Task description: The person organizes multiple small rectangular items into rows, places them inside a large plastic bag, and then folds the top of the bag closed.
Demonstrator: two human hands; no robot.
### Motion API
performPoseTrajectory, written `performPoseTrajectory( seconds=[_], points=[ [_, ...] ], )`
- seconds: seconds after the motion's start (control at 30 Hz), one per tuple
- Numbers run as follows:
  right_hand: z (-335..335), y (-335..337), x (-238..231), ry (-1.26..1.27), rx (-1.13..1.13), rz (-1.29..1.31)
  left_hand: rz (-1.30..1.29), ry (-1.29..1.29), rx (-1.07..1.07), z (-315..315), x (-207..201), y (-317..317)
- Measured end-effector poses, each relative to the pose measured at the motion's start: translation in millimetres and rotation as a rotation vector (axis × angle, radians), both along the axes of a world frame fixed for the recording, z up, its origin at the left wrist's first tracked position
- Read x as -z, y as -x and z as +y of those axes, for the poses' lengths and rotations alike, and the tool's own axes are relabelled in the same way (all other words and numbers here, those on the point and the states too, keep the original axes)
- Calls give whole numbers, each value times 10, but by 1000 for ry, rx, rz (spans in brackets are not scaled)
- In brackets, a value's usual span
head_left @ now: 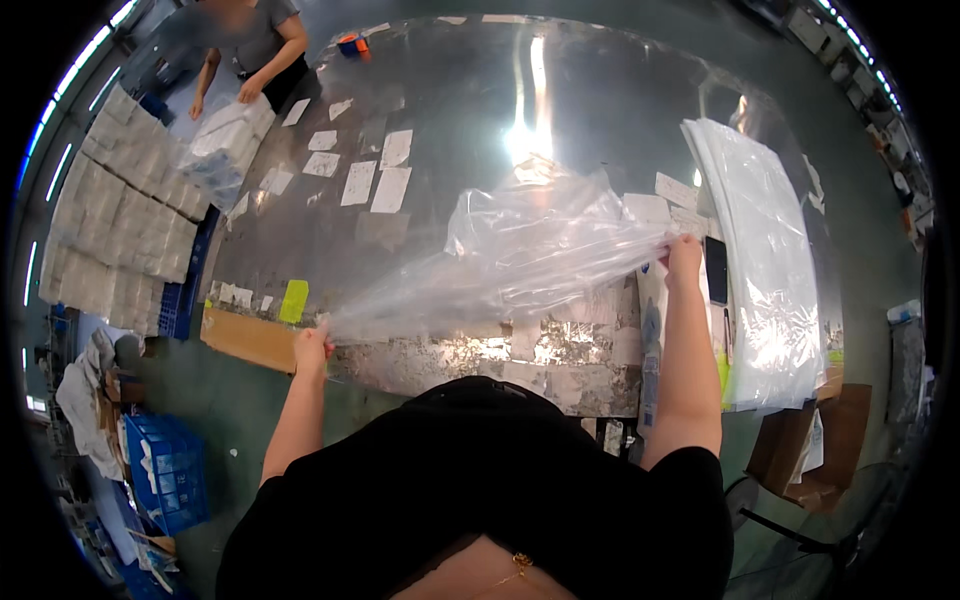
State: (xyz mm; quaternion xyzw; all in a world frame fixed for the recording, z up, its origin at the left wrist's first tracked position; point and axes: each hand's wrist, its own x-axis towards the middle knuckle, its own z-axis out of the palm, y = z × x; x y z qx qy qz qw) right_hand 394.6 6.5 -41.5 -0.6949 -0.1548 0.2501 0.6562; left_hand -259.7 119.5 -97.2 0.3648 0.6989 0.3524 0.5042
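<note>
A large clear plastic bag (530, 245) is stretched between my two hands over the metal-topped table (440, 120). At the table's near left edge my left hand (312, 348) is closed on one end of it. On the right, my right hand (683, 260) grips the other end, higher up and farther from me. The film's middle billows up and bunches toward the far side. Just right of my right hand lies a dark phone (716, 270). Beyond it is a thick flat stack of clear plastic bags (765, 250).
White paper labels (390, 190) are stuck on the tabletop. An orange tape dispenser (353, 45) sits at the far edge. A co-worker (245, 50) handles a wrapped white bundle (225, 135) beside stacked packs (120, 215). A blue crate (165, 475) and a cardboard box (840, 440) stand on the floor.
</note>
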Motion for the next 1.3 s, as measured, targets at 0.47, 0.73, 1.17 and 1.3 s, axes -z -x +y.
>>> performPoseTrajectory(
  seconds=[0.47, 0.73, 1.17, 1.3],
  points=[
    [207, 2592, -1606, -166, -505, 293, 433, -1232, 857, -331, -1489, -1978],
    [-212, 3037, -1888, -294, -559, 45, 508, -1296, 469, 546, -1574, -1606],
    [-393, 3308, -1899, -121, -585, -308, 218, -1348, 565, 655, -1618, -1790],
    [-359, 3063, -1562, 655, -535, -1030, -310, -855, 473, 800, -2043, -1411]
  ],
)
